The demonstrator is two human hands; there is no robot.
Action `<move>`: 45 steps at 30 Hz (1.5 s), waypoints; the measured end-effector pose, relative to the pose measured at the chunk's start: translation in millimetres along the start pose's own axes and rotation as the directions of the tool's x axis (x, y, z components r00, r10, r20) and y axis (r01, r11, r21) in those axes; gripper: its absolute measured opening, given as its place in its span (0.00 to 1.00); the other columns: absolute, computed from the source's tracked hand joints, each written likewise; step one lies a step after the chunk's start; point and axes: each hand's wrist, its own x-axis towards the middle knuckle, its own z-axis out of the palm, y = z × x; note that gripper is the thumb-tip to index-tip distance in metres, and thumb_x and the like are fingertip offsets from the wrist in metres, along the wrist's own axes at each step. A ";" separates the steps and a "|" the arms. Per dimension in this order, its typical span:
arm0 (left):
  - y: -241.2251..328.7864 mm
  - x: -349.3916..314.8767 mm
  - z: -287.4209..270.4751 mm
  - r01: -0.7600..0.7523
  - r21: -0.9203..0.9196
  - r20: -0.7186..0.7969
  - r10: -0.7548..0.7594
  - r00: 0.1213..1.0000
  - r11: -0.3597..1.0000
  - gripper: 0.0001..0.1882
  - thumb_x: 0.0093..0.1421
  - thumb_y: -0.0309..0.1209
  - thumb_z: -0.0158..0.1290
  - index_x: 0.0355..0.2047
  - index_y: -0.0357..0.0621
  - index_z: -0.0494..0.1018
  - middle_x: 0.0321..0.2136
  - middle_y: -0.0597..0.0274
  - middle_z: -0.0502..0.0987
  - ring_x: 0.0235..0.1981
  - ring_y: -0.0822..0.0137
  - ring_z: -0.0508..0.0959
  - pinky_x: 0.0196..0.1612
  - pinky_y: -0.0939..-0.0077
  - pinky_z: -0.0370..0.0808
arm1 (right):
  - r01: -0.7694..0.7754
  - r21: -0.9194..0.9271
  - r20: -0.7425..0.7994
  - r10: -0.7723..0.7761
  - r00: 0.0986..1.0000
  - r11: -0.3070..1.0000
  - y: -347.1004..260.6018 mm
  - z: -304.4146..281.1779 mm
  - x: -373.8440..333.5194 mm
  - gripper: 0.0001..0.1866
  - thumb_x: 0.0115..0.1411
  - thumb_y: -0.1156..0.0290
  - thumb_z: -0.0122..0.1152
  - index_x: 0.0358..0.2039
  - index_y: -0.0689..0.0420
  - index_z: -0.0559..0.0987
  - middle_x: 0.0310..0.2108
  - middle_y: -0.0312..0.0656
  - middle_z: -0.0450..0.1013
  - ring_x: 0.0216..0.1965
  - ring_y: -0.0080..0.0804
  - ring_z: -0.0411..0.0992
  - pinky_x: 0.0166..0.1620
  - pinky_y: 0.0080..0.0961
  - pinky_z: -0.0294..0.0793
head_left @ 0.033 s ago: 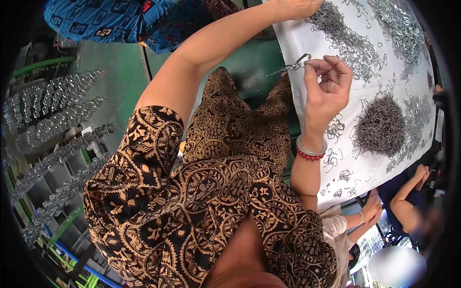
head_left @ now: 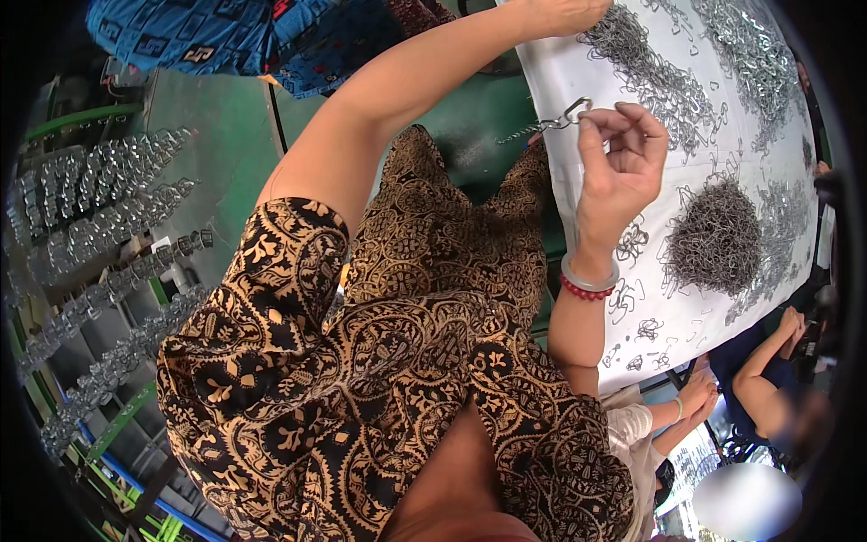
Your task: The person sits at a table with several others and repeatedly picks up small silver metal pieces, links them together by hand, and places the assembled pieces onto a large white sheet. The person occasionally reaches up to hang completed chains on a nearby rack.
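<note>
My right hand (head_left: 619,163) pinches a small metal ring clip with a short chain (head_left: 553,123) hanging from it to the left, held just over the near edge of the white table (head_left: 578,226). A silver bangle and a red bead bracelet sit on that wrist. My left arm stretches up to the top of the view. There my left hand (head_left: 571,13) rests at the edge of a long heap of metal clips (head_left: 655,77), partly cut off, so its grip cannot be made out.
A dense round pile of wire pieces (head_left: 718,237) and loose clips lie on the table. More clips (head_left: 754,63) spread at the top right. Rows of finished chains hang on racks (head_left: 99,235) at the left. Other people's hands (head_left: 700,393) are at the lower right.
</note>
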 end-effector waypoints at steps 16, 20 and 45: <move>43.5 -61.7 -128.8 0.158 -0.849 0.061 -0.205 0.977 0.503 0.13 0.60 0.31 0.57 0.42 0.36 0.75 0.34 0.52 0.81 0.35 0.67 0.81 0.39 0.74 0.76 | 0.012 0.004 -0.008 -0.012 1.000 1.000 6.2 -9.0 24.9 0.20 0.54 0.87 0.62 0.46 0.62 0.69 0.33 0.42 0.76 0.33 0.20 0.70 0.40 0.16 0.69; 93.7 -94.3 -177.1 0.234 -0.898 0.086 -0.373 0.924 0.372 0.12 0.61 0.32 0.58 0.38 0.34 0.78 0.32 0.64 0.81 0.32 0.77 0.78 0.37 0.83 0.75 | -0.027 0.049 -0.035 0.029 0.999 0.998 14.9 -17.1 26.1 0.20 0.55 0.86 0.62 0.47 0.62 0.68 0.33 0.42 0.76 0.33 0.21 0.71 0.40 0.17 0.69; 147.5 -112.0 -169.1 0.134 -0.842 -0.146 -0.460 0.876 0.523 0.04 0.61 0.21 0.54 0.37 0.34 0.71 0.33 0.55 0.79 0.32 0.67 0.80 0.35 0.74 0.76 | 0.111 -0.110 -0.186 -0.131 0.974 0.988 11.8 -4.2 1.9 0.16 0.51 0.84 0.63 0.40 0.62 0.72 0.30 0.37 0.75 0.32 0.21 0.68 0.39 0.20 0.69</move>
